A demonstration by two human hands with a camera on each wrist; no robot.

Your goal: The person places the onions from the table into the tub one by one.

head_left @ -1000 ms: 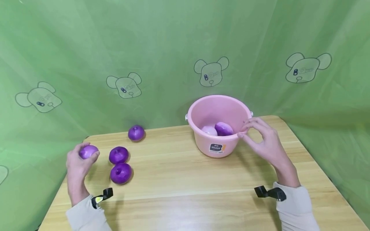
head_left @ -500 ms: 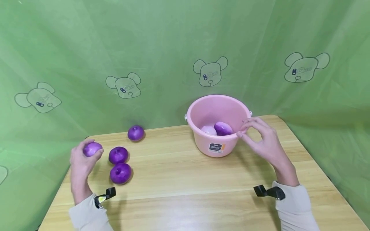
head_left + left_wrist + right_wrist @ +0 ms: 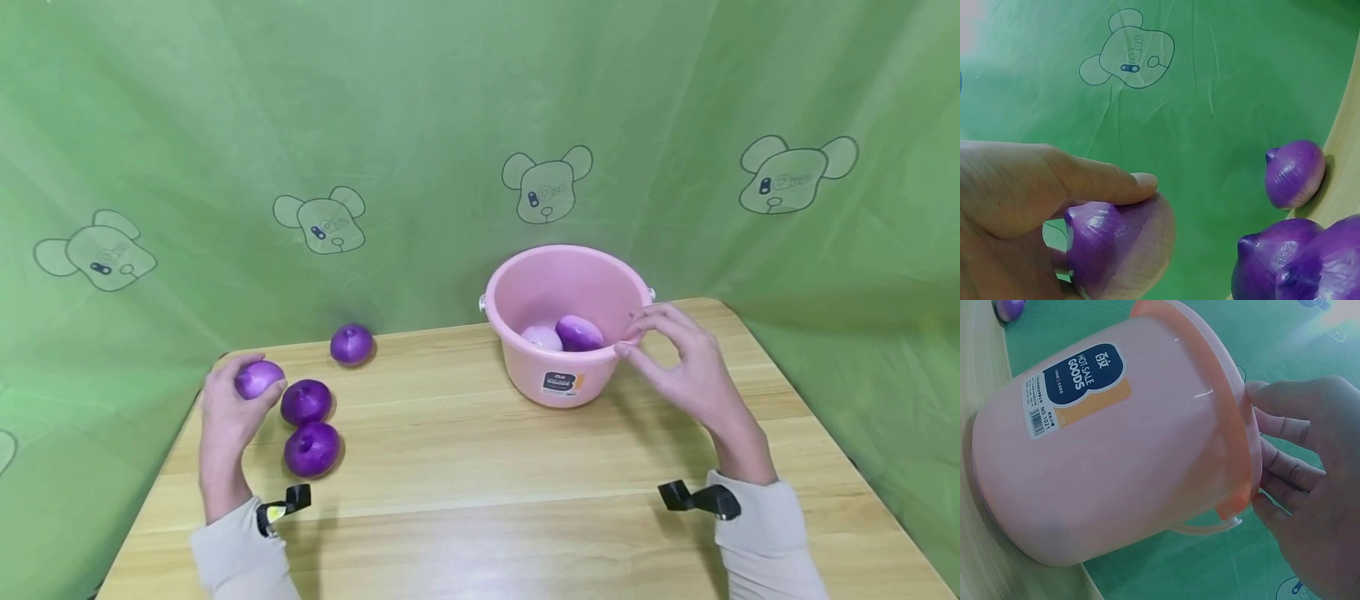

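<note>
A purple onion (image 3: 258,380) with a paler side is held between the thumb and fingers of my left hand (image 3: 229,417), over the table's left part. In the left wrist view the thumb lies along the top of this onion (image 3: 1119,250). At right, my right hand (image 3: 693,367) pinches the near right rim of a pink bucket (image 3: 525,367), thumb outside and fingers reaching over the edge. The right wrist view has the bucket (image 3: 1147,456) upright, its label facing out. Inside it lie a purple onion (image 3: 580,333) and a paler onion (image 3: 542,337).
Two dark purple onions (image 3: 312,450) sit close together just right of my left hand. Another onion (image 3: 352,344) stands near the back edge of the wooden table (image 3: 465,467). Behind the table hangs a green curtain (image 3: 420,167) with mouse-like drawings.
My left hand has moved right and slightly away from me, carrying its onion towards the two dark ones. My right hand stays at the bucket's rim, and the bucket has not moved.
</note>
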